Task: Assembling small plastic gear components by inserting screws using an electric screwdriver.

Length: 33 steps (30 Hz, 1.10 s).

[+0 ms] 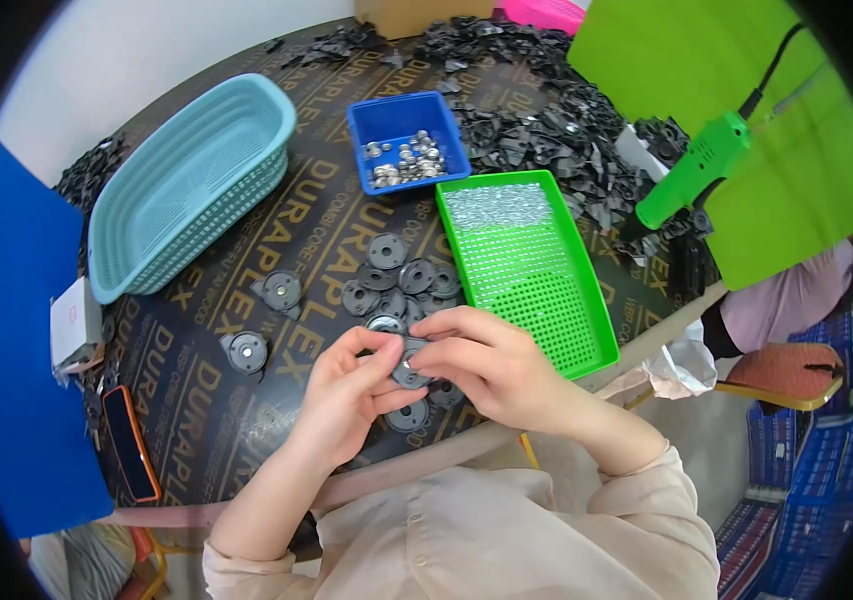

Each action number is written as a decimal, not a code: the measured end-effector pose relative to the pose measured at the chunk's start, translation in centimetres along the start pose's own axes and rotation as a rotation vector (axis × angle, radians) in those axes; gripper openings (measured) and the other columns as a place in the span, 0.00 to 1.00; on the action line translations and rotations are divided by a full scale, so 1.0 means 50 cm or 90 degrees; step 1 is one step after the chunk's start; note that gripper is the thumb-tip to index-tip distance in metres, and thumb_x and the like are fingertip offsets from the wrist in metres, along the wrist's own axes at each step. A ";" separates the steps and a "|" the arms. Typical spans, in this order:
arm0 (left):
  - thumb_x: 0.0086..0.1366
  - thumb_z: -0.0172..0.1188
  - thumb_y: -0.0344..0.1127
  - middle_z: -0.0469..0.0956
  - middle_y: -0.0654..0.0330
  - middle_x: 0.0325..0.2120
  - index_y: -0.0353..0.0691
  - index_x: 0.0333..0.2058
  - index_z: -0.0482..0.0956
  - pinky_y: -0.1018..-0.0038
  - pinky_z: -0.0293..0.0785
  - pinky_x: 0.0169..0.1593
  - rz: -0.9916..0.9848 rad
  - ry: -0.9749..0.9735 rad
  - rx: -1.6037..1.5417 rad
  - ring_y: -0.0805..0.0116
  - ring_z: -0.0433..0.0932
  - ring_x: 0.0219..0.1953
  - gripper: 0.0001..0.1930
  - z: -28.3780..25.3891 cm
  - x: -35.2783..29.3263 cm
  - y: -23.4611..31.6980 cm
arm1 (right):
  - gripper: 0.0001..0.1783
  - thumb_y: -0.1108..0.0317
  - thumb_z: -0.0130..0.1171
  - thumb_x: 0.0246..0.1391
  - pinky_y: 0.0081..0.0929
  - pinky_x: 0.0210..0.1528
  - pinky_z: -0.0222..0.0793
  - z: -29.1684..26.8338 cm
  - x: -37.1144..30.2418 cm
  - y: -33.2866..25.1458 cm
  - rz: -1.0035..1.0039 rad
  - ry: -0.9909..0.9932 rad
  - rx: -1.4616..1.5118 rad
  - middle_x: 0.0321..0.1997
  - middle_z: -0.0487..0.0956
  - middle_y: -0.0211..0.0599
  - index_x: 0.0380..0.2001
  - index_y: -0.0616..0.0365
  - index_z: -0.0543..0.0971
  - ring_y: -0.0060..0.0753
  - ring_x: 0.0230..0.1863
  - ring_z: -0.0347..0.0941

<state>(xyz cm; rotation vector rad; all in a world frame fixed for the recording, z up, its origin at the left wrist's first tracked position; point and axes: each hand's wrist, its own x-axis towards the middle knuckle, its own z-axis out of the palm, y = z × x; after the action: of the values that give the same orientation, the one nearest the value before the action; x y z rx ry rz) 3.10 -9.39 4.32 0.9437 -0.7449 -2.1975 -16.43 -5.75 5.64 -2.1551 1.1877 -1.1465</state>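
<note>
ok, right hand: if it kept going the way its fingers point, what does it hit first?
The right hand points left, toward the left hand. Both already pinch the same grey disc, so the disc comes first, then the left hand's fingers right behind it. Depth between them is hard to judge.

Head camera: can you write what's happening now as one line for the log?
left hand + right hand: holding one round grey disc | loose discs beyond | green tray at right | blue bin of small metal parts

Grey round disc (pixel 408 372), apparently tilted, pinched above the table edge.
</note>
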 end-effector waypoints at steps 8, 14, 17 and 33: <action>0.69 0.55 0.35 0.78 0.58 0.40 0.39 0.41 0.69 0.69 0.82 0.46 0.001 -0.037 -0.006 0.68 0.81 0.41 0.08 -0.008 0.001 -0.009 | 0.31 0.73 0.71 0.40 0.36 0.49 0.71 -0.003 -0.008 -0.013 -0.022 -0.016 -0.016 0.51 0.76 0.41 0.50 0.59 0.72 0.45 0.48 0.73; 0.68 0.55 0.35 0.78 0.57 0.44 0.33 0.51 0.71 0.73 0.83 0.40 -0.077 -0.064 0.103 0.72 0.81 0.39 0.16 0.019 -0.006 0.016 | 0.33 0.75 0.71 0.39 0.37 0.50 0.70 -0.039 -0.015 -0.015 0.028 -0.103 0.101 0.50 0.77 0.39 0.52 0.59 0.72 0.44 0.48 0.73; 0.68 0.56 0.37 0.78 0.56 0.45 0.32 0.54 0.71 0.73 0.83 0.38 -0.086 -0.071 0.099 0.72 0.81 0.40 0.20 0.008 -0.003 0.007 | 0.34 0.75 0.72 0.38 0.37 0.49 0.71 -0.071 -0.023 -0.025 0.029 -0.053 0.086 0.48 0.78 0.41 0.52 0.60 0.72 0.42 0.48 0.74; 0.69 0.53 0.37 0.82 0.53 0.36 0.38 0.44 0.74 0.71 0.84 0.32 -0.036 -0.003 0.083 0.55 0.84 0.36 0.10 -0.002 0.000 0.013 | 0.17 0.56 0.67 0.52 0.17 0.27 0.63 -0.356 -0.201 0.251 0.456 0.653 -0.361 0.23 0.75 0.27 0.33 0.58 0.76 0.17 0.23 0.67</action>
<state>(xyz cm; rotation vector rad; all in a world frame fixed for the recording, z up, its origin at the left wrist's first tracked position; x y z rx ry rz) 3.38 -9.83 4.73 1.0370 -0.8826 -2.2220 -40.13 -3.74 2.62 -1.0755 2.6811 -1.7011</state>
